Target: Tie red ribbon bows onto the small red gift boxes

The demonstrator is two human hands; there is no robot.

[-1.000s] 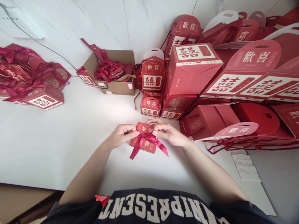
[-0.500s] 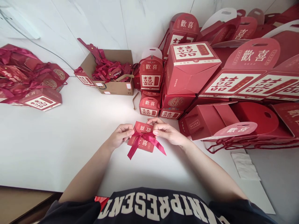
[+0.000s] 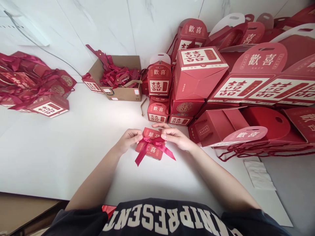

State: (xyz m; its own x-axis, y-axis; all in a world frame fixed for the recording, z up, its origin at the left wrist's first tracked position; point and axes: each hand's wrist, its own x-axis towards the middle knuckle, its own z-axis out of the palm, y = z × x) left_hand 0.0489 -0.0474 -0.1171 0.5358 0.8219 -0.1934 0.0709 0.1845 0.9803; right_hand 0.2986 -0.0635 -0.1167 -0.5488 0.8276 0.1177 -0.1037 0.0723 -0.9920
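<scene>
A small red gift box [image 3: 150, 152] with pale lettering sits on the white table in front of me. Across its top lies a dark pink satin ribbon [image 3: 153, 142] tied in a bow, its two tails spreading toward me. My left hand [image 3: 130, 139] pinches the bow's left loop between thumb and forefinger. On the other side, my right hand [image 3: 175, 137] has thumb and forefinger closed on the right loop, while its other fingers reach over the box's far edge.
Behind stands an open cardboard box [image 3: 125, 94] full of ribbons and tags. Stacked red gift boxes [image 3: 200, 73] fill the right side. Finished-looking ribboned boxes [image 3: 49, 105] are piled at left. A folded white tissue [image 3: 258, 173] lies at right on the white table [image 3: 61, 157].
The view has shifted slightly. Both hands keep their places at the bow, whose loops look drawn a little tighter and whose tails lie slightly higher.
</scene>
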